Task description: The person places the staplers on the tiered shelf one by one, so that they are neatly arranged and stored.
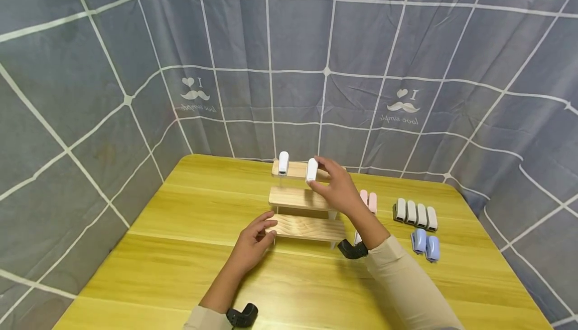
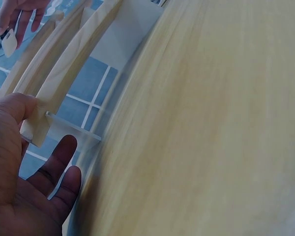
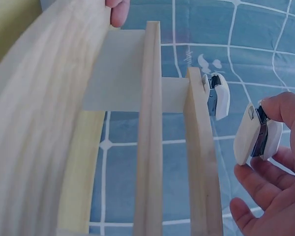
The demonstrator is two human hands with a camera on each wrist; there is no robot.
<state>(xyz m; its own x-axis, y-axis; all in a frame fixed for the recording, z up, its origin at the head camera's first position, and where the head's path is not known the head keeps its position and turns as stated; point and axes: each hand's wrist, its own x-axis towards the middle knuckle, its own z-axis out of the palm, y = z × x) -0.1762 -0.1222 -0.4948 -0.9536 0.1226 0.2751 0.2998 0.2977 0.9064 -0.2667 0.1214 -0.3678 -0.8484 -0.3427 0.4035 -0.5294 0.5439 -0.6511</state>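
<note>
A three-tier wooden display stand (image 1: 307,227) with clear side supports stands on the table. My right hand (image 1: 338,187) pinches a small white stapler (image 1: 311,169) between thumb and fingers at the top tier. In the right wrist view this stapler (image 3: 258,132) is apart from the wooden board. Another white stapler (image 1: 283,163) stands on the left end of the top tier. My left hand (image 1: 253,239) holds the left end of the lowest tier with thumb and forefinger; in the left wrist view its other fingers (image 2: 64,157) are spread below the board.
Right of the stand are pink staplers (image 1: 372,202), partly hidden by the right arm. Farther right, several white staplers (image 1: 421,214) stand in a row, with two blue staplers (image 1: 432,248) in front. A grey checked curtain (image 1: 298,94) hangs behind the wooden table (image 1: 180,250).
</note>
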